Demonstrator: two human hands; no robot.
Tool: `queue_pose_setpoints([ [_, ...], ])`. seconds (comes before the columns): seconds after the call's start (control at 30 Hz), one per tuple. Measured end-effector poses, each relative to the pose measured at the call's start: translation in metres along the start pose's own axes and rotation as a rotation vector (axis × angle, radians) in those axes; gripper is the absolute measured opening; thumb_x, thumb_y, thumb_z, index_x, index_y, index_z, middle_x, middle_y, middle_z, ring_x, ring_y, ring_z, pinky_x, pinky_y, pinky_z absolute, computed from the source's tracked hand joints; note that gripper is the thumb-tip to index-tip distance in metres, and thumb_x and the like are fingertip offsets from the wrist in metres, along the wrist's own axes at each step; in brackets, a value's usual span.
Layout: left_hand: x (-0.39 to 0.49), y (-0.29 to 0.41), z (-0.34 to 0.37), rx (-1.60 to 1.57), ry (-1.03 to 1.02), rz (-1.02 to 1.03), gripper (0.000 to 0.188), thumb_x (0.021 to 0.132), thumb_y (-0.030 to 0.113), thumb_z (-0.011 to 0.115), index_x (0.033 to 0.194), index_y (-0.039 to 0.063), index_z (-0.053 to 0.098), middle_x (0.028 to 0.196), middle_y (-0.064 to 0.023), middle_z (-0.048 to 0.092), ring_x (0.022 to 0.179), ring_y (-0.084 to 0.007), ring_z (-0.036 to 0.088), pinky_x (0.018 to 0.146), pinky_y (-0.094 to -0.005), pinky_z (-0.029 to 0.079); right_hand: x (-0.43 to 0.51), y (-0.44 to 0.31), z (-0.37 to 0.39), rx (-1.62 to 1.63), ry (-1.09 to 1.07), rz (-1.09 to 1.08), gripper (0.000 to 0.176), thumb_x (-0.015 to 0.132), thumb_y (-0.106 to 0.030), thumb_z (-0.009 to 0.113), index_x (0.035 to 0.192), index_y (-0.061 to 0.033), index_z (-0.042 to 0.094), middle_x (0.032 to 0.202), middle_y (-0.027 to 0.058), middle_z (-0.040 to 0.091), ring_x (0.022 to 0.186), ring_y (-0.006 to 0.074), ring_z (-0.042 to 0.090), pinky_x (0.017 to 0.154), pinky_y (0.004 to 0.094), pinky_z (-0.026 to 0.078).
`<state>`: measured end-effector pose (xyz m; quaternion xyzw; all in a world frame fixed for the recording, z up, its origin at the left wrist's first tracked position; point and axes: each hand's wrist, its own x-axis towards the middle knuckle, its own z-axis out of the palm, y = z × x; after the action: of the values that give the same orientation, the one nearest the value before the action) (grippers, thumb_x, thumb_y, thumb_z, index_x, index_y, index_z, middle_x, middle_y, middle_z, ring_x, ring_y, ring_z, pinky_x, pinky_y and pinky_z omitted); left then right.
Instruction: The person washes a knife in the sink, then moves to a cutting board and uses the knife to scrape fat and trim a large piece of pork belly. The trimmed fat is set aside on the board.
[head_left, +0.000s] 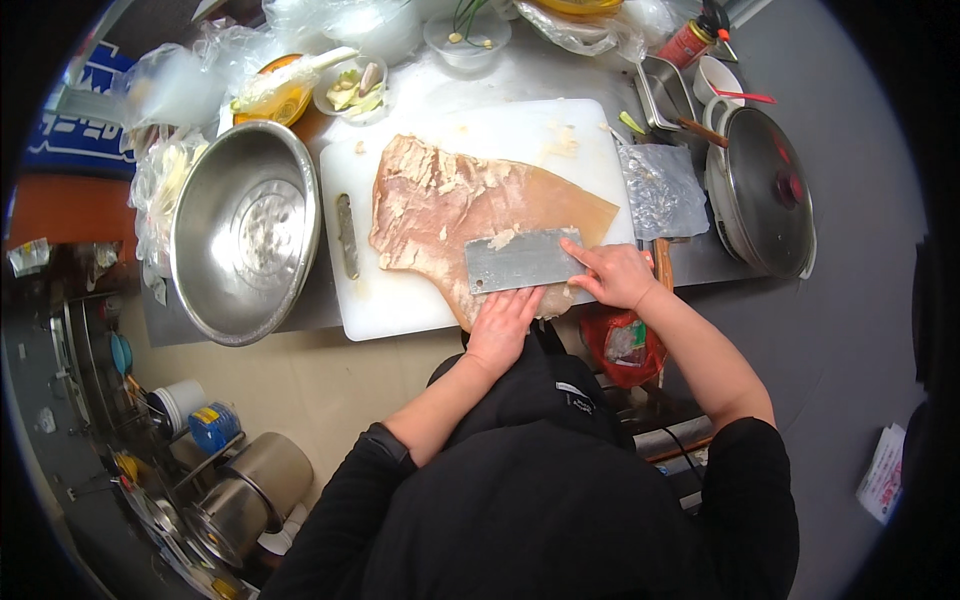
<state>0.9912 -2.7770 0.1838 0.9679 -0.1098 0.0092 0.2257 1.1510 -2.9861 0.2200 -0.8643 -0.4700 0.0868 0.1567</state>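
Observation:
A large pale piece of animal skin (450, 202), probably pork, with whitish scraps on it, lies across a white cutting board (405, 307). My right hand (616, 274) holds a wide metal cleaver (521, 262) at its right end, index finger along the blade; the handle is hidden in the hand. The blade lies nearly flat on the skin, and a scrap (501, 239) sits near its upper edge. My left hand (508, 322) presses on the skin near the board's front edge, fingers extended and fingertips at the blade's lower edge.
A large steel bowl (244, 232) stands left of the board. On the right are a lidded pan (761, 195), a plastic bag (664, 187), a steel tray (664, 90) and a white bowl (718, 79). Plastic tubs (466, 45) and bags line the back. A red bag (622, 349) hangs below the table's edge.

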Motion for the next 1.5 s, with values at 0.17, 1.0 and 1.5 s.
queue_pose_setpoints([
  [0.17, 0.000, 0.002, -0.001, -0.003, 0.057, 0.025, 0.058, 0.086, 0.008, 0.051, 0.144, 0.009, 0.047, 0.150, -0.0079, 0.046, 0.140, -0.0251, 0.040, 0.115, -0.0432, 0.032, 0.032, -0.004, 0.004, -0.013, -0.029, 0.044, 0.060, 0.090, -0.047, 0.064, 0.141, -0.0189, 0.053, 0.071, 0.0063, 0.067, 0.062, 0.0309, 0.065, 0.058, 0.0430, 0.051],
  [1.0, 0.027, 0.039, 0.040, 0.063, 0.029, -0.197, 0.048, 0.084, 0.016, 0.059, 0.131, 0.006, 0.057, 0.128, -0.0200, 0.058, 0.122, -0.0393, 0.053, 0.105, -0.0485, 0.040, 0.031, 0.031, -0.029, 0.023, -0.249, -0.303, 0.061, 0.089, -0.053, 0.064, 0.139, -0.0192, 0.057, 0.070, 0.0055, 0.066, 0.061, 0.0292, 0.065, 0.056, 0.0417, 0.051],
  [1.5, 0.037, 0.044, 0.037, -0.008, 0.100, -0.281, 0.049, 0.086, 0.014, 0.055, 0.135, 0.013, 0.057, 0.135, -0.0102, 0.057, 0.125, -0.0293, 0.054, 0.107, -0.0424, 0.041, 0.084, 0.039, -0.009, 0.047, -0.188, -0.537, 0.063, 0.090, -0.056, 0.060, 0.140, -0.0174, 0.055, 0.062, 0.0095, 0.063, 0.054, 0.0316, 0.062, 0.052, 0.0427, 0.049],
])
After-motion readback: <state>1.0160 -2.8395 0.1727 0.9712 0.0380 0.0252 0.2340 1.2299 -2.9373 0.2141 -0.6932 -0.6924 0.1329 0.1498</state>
